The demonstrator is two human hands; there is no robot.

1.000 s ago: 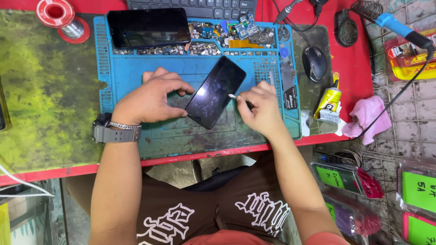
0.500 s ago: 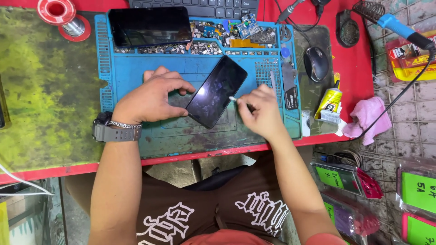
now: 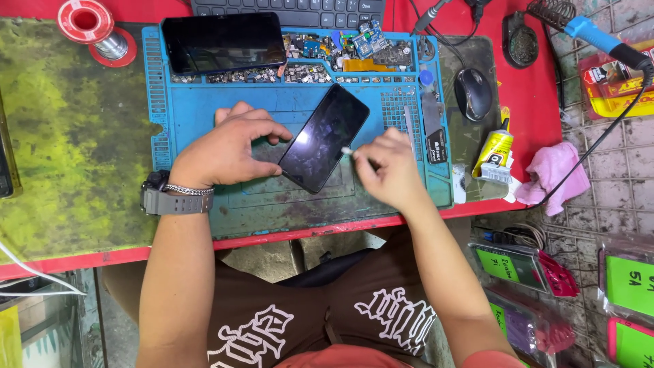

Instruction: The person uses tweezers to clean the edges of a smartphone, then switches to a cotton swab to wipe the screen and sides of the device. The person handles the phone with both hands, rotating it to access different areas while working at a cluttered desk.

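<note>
On the blue silicone repair mat [image 3: 204,116] at the middle of the red tabletop [image 3: 531,116], I've got a black slab-shaped smartphone [image 3: 323,136] lying tilted, its top corner pointing to 1 o'clock and its dark glass facing up. My left hand [image 3: 228,150] presses down at the phone's 9 o'clock side, fingers spread, the grip clamped on the phone's lower left edge with the fingertips on the mat and the glass. My right hand [image 3: 388,163] sits at the phone's 3 o'clock, its grip pinched together on a small white-tipped tool [image 3: 347,150], and that tip is touching the phone's right long edge.

At 12 o'clock on the mat, a second black phone [image 3: 225,42] lies flat across the upper tray, and just beside it, toward 1 o'clock, a scatter of small circuit boards and metal parts [image 3: 340,58] fills the compartments. A black computer mouse [image 3: 473,94] rests at 2 o'clock, off the mat's right rim. A yellow glue bottle with a black cap [image 3: 494,150] lies at 3 o'clock, and a crumpled pink cloth [image 3: 555,176] sits just past it at the tabletop's edge. A red spool of solder wire [image 3: 88,24] stands at 10 o'clock. A grey wristwatch [image 3: 170,199] and a silver chain bracelet wrap my left wrist.
</note>
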